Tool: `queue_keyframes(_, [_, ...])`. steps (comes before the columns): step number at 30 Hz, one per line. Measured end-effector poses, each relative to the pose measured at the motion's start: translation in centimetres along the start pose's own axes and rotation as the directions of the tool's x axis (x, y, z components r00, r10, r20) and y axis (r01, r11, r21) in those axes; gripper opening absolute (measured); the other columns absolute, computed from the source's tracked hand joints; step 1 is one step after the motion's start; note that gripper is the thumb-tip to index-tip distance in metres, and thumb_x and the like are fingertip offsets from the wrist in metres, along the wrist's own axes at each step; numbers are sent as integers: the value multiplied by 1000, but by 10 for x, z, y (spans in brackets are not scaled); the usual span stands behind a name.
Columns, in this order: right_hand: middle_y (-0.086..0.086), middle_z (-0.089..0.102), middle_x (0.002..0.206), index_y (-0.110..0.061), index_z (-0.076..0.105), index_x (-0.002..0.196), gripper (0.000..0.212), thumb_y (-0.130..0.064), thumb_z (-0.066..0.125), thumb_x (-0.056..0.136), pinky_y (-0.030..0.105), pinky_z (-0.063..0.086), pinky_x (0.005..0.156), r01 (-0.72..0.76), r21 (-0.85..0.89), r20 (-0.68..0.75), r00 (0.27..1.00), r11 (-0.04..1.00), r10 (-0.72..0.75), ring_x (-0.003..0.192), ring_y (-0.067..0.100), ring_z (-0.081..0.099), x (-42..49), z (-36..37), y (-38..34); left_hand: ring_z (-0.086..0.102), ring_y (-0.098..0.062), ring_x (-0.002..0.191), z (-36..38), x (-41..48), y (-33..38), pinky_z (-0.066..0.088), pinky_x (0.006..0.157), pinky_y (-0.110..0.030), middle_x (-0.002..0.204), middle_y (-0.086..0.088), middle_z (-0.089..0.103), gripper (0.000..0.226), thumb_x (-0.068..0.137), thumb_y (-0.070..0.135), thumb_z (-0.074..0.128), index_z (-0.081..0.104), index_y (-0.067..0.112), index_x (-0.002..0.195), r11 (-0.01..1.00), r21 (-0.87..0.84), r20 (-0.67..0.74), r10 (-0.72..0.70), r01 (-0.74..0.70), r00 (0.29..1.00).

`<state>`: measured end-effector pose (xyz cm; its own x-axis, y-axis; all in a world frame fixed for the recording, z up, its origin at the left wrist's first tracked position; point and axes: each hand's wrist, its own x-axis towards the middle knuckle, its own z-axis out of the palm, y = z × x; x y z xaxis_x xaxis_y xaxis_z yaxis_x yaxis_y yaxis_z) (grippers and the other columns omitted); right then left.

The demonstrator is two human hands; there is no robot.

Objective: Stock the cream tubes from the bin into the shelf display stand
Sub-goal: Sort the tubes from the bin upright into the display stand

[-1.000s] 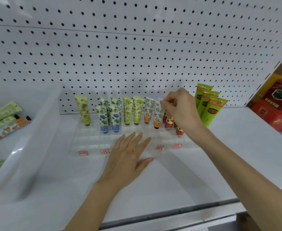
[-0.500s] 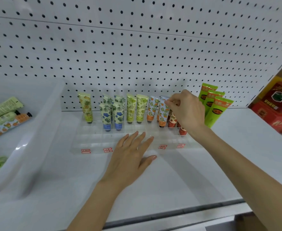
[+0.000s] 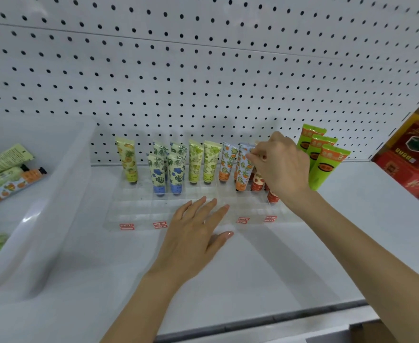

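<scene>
A clear acrylic display stand point(image 3: 139, 214) sits on the white shelf against the pegboard. Several patterned cream tubes stand upright in it: yellow, blue-floral, green and orange-print. My right hand point(image 3: 281, 167) pinches the top edge of an orange-print tube point(image 3: 243, 169) standing in the stand, with red-capped tubes point(image 3: 257, 182) partly hidden behind my fingers. My left hand point(image 3: 193, 240) lies flat with straight fingers on the stand's front edge. The white bin point(image 3: 42, 219) at the left holds several more tubes point(image 3: 5, 174) lying flat.
Three larger bright green tubes point(image 3: 327, 164) stand just right of the stand. A red box point(image 3: 411, 167) sits at the far right beyond the shelf divider. The pegboard wall point(image 3: 203, 82) rises behind, and the shelf's front lip point(image 3: 253, 320) runs below my arms.
The view has drifted slightly; my right hand stays pinching the orange-print tube's top, shifting a little. My left hand keeps flat on the stand's front.
</scene>
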<state>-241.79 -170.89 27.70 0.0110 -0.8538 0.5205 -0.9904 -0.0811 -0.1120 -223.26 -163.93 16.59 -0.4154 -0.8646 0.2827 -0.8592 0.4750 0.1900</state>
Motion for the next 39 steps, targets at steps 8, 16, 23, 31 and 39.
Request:
queue_keyframes(8, [4, 56, 95, -21, 73, 95, 22, -39, 62, 89, 28, 30, 58, 28, -22, 48, 998, 999, -27, 93, 23, 54, 6, -1, 4, 36, -19, 139, -1, 0, 0, 24, 115, -38, 145, 1, 47, 64, 95, 62, 9, 41, 32, 142, 1000, -11, 2, -4, 4, 1000])
queue_keyframes(16, [4, 57, 98, -24, 73, 94, 20, -40, 63, 88, 29, 32, 59, 15, -10, 84, 996, 1000, -14, 92, 22, 56, 9, -4, 6, 43, -22, 135, -2, 1, 0, 21, 111, -35, 140, -1, 53, 64, 96, 61, 11, 48, 30, 138, 1000, -15, 12, 1, -1, 1000])
queue_keyframes(23, [4, 56, 97, -24, 72, 98, 21, -41, 65, 86, 29, 33, 60, 4, 21, 117, 993, 1000, -6, 92, 24, 57, 10, -9, 6, 40, -21, 137, -4, 0, 1, 25, 112, -37, 142, 0, 51, 68, 95, 63, 5, 46, 31, 140, 1000, -25, 14, -8, 8, 1000])
queue_keyframes(31, [5, 54, 94, -21, 69, 108, 27, -37, 65, 87, 29, 35, 63, 85, 97, 93, 991, 992, -94, 98, 24, 50, 1, -23, 11, 41, -21, 136, -11, -2, 3, 24, 112, -34, 145, -1, 48, 69, 95, 63, 8, 45, 28, 141, 999, -30, 26, -30, 31, 999])
queue_keyframes(39, [1, 54, 123, -20, 57, 128, 40, -36, 59, 91, 24, 29, 95, 286, 352, 182, 913, 891, -365, 116, 18, 44, -1, -52, -26, 51, -23, 125, -103, -17, 24, 38, 104, -40, 134, -2, 57, 55, 96, 54, 31, 57, 19, 130, 997, -49, -261, -64, 53, 963])
